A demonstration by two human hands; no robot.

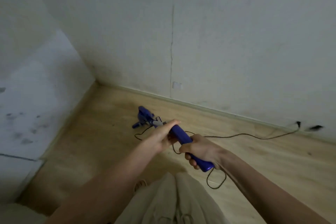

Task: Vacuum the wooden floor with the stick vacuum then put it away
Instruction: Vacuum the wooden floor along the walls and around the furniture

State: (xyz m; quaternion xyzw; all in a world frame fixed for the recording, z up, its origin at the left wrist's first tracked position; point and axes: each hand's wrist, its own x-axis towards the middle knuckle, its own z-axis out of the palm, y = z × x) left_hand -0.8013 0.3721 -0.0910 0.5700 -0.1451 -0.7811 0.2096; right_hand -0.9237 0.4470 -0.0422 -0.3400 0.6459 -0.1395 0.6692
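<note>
Scuffed pale wall point(236, 32) (thin vertical crack), low baseboard point(200, 107) beneath.

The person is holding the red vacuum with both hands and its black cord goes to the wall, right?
Almost. The vacuum is blue, not red; the head view shows it. Both the left hand and right hand hold its handle, and the black cord does run across the floor to the wall.

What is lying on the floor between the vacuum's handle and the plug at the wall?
In the head view, only the black cord runs across the bare wooden floor, from the handle held in both hands to the plug at the wall.
</note>
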